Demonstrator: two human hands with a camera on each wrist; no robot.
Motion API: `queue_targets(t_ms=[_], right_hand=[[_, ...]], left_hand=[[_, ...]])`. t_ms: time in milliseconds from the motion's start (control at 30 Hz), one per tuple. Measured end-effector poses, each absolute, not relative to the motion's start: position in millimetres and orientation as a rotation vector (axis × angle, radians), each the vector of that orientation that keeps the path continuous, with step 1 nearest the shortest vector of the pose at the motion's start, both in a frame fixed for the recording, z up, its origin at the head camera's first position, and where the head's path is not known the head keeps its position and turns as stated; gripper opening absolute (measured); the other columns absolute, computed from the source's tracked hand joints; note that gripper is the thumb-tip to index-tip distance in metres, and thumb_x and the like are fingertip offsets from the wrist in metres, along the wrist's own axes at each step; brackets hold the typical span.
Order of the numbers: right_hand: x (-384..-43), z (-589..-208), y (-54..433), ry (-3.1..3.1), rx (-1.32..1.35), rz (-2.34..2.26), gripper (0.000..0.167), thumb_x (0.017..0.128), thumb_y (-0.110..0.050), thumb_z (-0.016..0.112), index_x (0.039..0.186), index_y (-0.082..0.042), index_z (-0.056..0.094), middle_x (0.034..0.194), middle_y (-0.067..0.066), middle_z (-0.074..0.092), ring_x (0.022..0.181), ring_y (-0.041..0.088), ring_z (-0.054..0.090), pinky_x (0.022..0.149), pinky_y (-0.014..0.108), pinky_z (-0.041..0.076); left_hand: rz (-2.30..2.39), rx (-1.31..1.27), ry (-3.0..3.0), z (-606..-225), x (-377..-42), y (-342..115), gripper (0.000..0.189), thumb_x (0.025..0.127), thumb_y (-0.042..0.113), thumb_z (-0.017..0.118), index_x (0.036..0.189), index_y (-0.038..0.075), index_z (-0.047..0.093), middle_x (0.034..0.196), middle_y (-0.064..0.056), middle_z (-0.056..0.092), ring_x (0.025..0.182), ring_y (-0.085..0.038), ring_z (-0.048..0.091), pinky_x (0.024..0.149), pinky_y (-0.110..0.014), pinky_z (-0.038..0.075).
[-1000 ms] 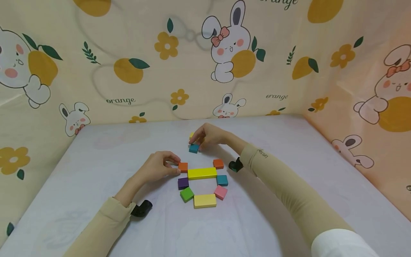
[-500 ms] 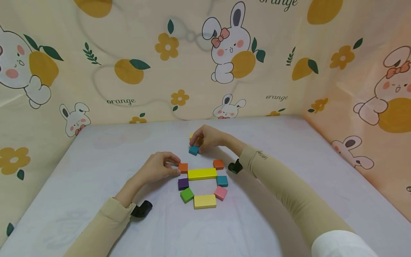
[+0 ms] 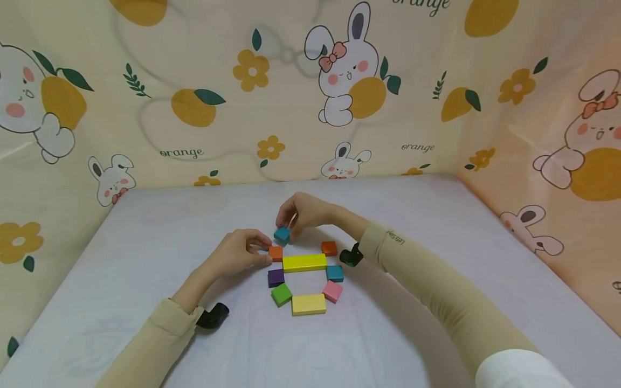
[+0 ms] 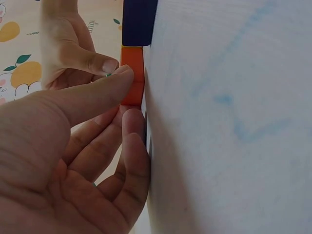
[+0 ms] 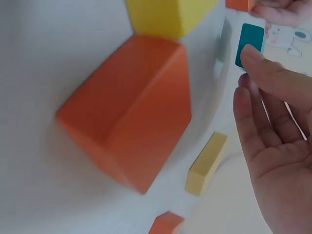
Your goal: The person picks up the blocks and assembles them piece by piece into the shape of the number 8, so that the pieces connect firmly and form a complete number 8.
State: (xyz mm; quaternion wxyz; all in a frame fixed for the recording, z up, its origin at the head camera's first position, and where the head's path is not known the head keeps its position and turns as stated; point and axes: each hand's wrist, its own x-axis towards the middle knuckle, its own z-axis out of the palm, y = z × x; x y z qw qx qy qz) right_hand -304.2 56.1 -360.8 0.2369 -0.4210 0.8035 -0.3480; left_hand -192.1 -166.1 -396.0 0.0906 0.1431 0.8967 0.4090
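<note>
In the head view my right hand (image 3: 306, 211) pinches a small blue block (image 3: 282, 235) between thumb and fingers, just behind the left orange block (image 3: 275, 254). The right wrist view shows the thumb across this blue block's (image 5: 251, 46) face. My left hand (image 3: 237, 250) holds the left orange block at its outer end, thumb and fingertips on it. That orange block (image 4: 132, 85) stands against the purple block (image 4: 139, 22) in the left wrist view. A long yellow block (image 3: 304, 263) lies to its right, and another orange block (image 3: 329, 248) stands past the yellow one's far end.
Below the yellow block, a ring of blocks continues: purple, green (image 3: 281, 295), pale yellow (image 3: 308, 304), pink (image 3: 332, 291) and blue (image 3: 335, 274). Behind the right hand, the right wrist view shows a pale yellow block (image 5: 207, 163) and an orange one (image 5: 167, 223). A white cloth (image 3: 412, 345) covers the table.
My right hand has moved the blue block left and nearer, toward the left orange block, away from the blocks at the back. The left hand has stayed in place.
</note>
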Motion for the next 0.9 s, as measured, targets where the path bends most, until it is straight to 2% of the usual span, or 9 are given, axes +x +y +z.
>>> queue_targets(t_ms=[400, 900], right_hand=[[-299.4, -363.3, 50.9, 2.187, -1.150, -0.918, 0.033, 0.078, 0.008, 0.079, 0.109, 0.000, 0.071, 0.103, 0.008, 0.070, 0.095, 0.023, 0.065, 0.085, 0.028, 0.053], [-294.8, -363.1, 47.0, 2.158, -1.159, -0.955, 0.029, 0.079, 0.011, 0.076, 0.105, 0.000, 0.072, 0.100, 0.008, 0.071, 0.091, 0.022, 0.065, 0.085, 0.030, 0.053]], left_hand=[[1.212, 0.430, 2.666, -395.2, -192.3, -165.6, 0.035, 0.080, 0.024, 0.084, 0.110, 0.013, 0.070, 0.108, -0.001, 0.070, 0.083, -0.018, 0.061, 0.077, -0.035, 0.050], [1.232, 0.440, 2.657, -395.9, -191.5, -166.4, 0.035, 0.080, 0.022, 0.084, 0.110, 0.011, 0.070, 0.107, -0.001, 0.070, 0.084, -0.018, 0.061, 0.078, -0.035, 0.051]])
